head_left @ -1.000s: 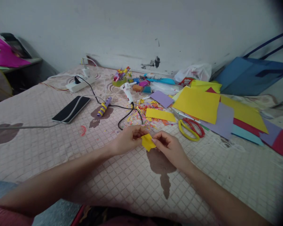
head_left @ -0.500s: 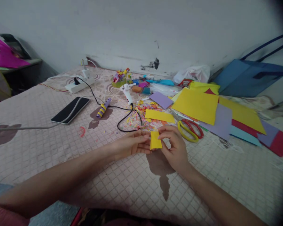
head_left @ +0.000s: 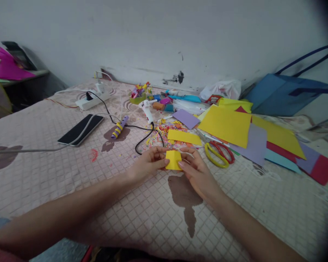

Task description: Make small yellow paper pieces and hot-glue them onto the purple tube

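A small folded piece of yellow paper [head_left: 173, 160] is pinched between both my hands just above the quilted bedspread [head_left: 71, 174]. My left hand [head_left: 147, 165] grips its left edge with thumb and fingers closed. My right hand [head_left: 196, 171] holds its right edge, fingers curled around it. A heap of coloured paper scraps [head_left: 164, 133] and a yellow paper strip [head_left: 183, 137] lie just beyond my hands.
Yellow-and-red scissors [head_left: 218, 153] lie right of my hands beside large coloured paper sheets [head_left: 248, 131]. A white glue gun [head_left: 147, 108] with a black cord, a purple-and-yellow roll [head_left: 119, 127], a phone [head_left: 80, 130], a power strip [head_left: 91, 100] and a blue bag [head_left: 286, 96] are farther back.
The yellow piece has been turned and refolded between my fingers, from a crumpled shape to an upright strip to a flatter folded square. My hands shifted slightly forward.
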Tool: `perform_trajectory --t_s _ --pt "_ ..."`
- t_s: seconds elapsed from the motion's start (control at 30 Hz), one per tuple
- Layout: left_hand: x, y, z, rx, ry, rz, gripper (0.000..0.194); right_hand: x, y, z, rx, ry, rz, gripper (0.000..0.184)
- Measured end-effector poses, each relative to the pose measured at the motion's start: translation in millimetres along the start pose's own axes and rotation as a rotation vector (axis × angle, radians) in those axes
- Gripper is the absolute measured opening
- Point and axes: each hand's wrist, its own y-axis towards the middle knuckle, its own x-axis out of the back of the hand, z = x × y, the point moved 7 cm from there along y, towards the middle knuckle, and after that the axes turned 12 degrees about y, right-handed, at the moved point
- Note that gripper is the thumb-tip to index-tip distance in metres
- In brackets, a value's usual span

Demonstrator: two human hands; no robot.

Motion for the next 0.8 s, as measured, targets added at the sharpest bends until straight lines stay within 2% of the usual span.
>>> perform_trajectory --t_s 0.1,0.23,0.33,0.43,0.53,0.67,0.73,0.8 --pt "2.2 0.8 0.1 -0.028 0.037 -0.024 0.037 3.4 -0.5 0.4 0.03 -0.086 -0.015 0.029" --pt "3.7 -0.6 -3.7 -0.055 0.049 -0.07 0.036 5.7 -1.5 7.9 0.123 -0.218 -0.045 0.014" --pt "-2.4 -1.6 -7.1 -0.087 0.056 -0.003 0.033 4.6 -2.5 11.0 0.142 -0.328 -0.041 0.006" --pt "-7.2 -1.0 -3.7 -0.074 0.044 0.067 0.028 1.5 -3.7 11.5 0.147 -0.365 -0.011 0.008" --pt "-7.0 0.1 1.1 -0.051 0.002 0.083 0.026 -2.8 -4.5 10.5 0.145 -0.356 0.021 0.017" --pt "-5.0 -0.1 2.3 -0.025 -0.034 0.058 0.039 -6.0 -5.3 9.4 0.144 -0.324 0.042 0.028" --pt "-5.0 -0.6 3.0 0.012 -0.073 0.042 0.046 -5.8 -5.9 9.2 0.146 -0.33 0.047 0.028" --pt "-5.9 -1.0 3.5 0.045 -0.136 0.032 0.045 -5.6 -6.4 8.5 0.14 -0.355 0.059 0.025"
